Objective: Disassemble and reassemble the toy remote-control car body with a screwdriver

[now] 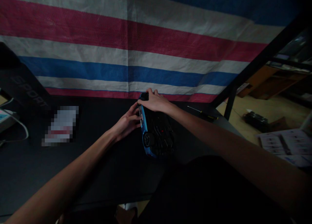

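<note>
A blue toy car (161, 131) with a black underside lies tipped over on the dark table, its underside and wheels facing up. My right hand (154, 100) is closed over the car's far end, with the thumb at the near-left edge and fingers reaching past it. Along the car's left side, my left hand (129, 119) presses its fingers against the blue body, steadying it from there. Its fingertips are partly hidden by the car. To the right of the car, beyond my right forearm, a screwdriver (203, 113) with a yellow and black handle rests on the table.
A striped woven sheet (126, 45) hangs behind the table (102, 175). At left stand a dark box marked SPORT (30, 90), a blurred-out item (62, 125) and a white power strip with cable (9, 120). Printed sheets (285, 144) lie off to the right.
</note>
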